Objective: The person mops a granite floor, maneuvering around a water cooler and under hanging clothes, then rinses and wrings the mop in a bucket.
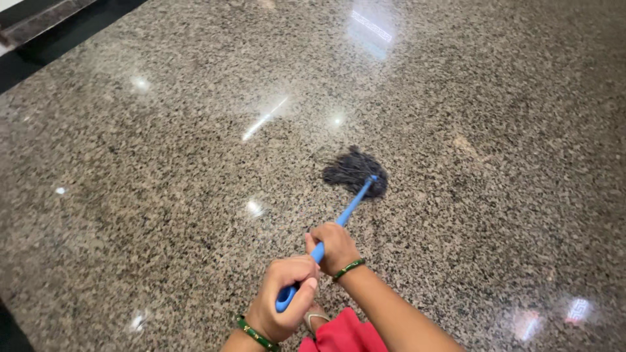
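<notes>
A mop with a blue handle (352, 207) and a dark stringy head (353, 171) rests on the polished speckled granite floor (163, 163). My left hand (285, 296) is closed around the top end of the handle, near the bottom of the view. My right hand (334, 247) grips the handle a little lower down, closer to the mop head. Both wrists carry green bangles. The mop head lies spread flat on the floor ahead of me.
A dark border strip and a step edge (45, 26) run along the top left corner. Light reflections dot the glossy floor. A red garment (343, 334) and a sandalled foot (315, 319) show at the bottom edge.
</notes>
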